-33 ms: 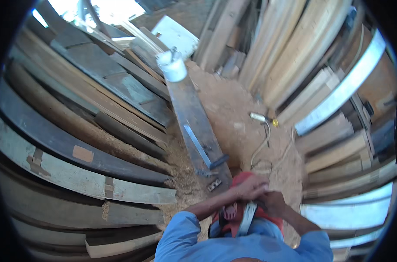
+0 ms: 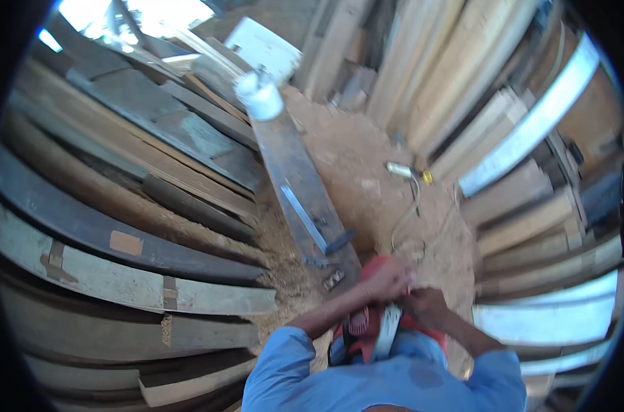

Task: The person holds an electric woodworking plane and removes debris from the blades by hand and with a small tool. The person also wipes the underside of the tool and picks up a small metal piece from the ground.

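My left hand [image 2: 389, 279] and my right hand [image 2: 425, 306] meet in front of my body, fingers bent and closed. Something small and pale shows between them, blurred and too small to name. Beneath them, at my lap, is a red power tool [image 2: 358, 323] with a round slotted vent, partly hidden by my hands and arms. A pale flat strip [image 2: 387, 331] lies along its right side. Just ahead, a try square [image 2: 305, 218] with a metal blade and dark stock rests on a long dark plank [image 2: 295, 161]. A small dark piece with pale marks [image 2: 334, 278] is at the plank's near end.
A white bucket [image 2: 262, 101] stands at the plank's far end. A white extension socket [image 2: 399, 169] with a cord and a yellow item [image 2: 427, 177] lie on the dirt floor. Stacked boards [image 2: 126, 240] line the left; more timber [image 2: 456, 75] leans at the far right. Shavings [image 2: 281, 288] cover the floor beside the plank.
The view has shifted slightly, so the plank, bucket and floor things appear a little higher and further left. My hands stay together over the red tool.
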`<control>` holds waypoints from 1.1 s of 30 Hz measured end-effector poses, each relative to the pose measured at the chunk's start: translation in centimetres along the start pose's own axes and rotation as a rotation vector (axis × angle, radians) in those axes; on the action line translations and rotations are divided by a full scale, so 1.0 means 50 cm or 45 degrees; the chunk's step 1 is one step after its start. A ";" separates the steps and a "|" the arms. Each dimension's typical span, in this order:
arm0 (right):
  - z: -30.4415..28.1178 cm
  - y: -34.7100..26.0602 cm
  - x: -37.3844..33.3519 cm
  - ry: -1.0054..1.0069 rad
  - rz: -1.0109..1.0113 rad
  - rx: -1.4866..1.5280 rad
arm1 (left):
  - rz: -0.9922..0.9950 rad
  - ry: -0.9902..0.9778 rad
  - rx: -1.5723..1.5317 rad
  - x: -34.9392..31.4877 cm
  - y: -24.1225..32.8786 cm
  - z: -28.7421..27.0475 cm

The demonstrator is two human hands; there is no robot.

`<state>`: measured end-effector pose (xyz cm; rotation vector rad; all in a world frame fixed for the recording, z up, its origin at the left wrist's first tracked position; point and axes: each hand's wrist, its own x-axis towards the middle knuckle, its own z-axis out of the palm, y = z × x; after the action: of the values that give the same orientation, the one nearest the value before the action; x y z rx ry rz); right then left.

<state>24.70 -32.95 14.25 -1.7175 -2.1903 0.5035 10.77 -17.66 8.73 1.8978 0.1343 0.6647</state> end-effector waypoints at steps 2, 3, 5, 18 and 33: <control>-0.003 -0.012 0.005 0.023 -0.146 -0.135 | -0.194 0.163 0.467 -0.006 0.025 -0.035; -0.006 -0.032 -0.010 0.038 -0.056 -0.168 | -0.269 0.085 0.724 -0.016 -0.004 -0.029; 0.004 -0.034 -0.030 0.145 0.033 0.176 | -0.400 0.179 0.643 -0.037 0.027 -0.061; 0.045 -0.062 -0.067 0.232 0.935 1.547 | -0.975 -0.403 0.679 -0.108 0.126 -0.059; 0.071 -0.087 -0.083 0.247 1.073 1.748 | -1.008 -0.398 0.441 -0.108 0.111 -0.065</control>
<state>20.32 -38.22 12.95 -1.5170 -0.4387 1.4601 3.46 -19.46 12.46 2.0267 0.7895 -0.2050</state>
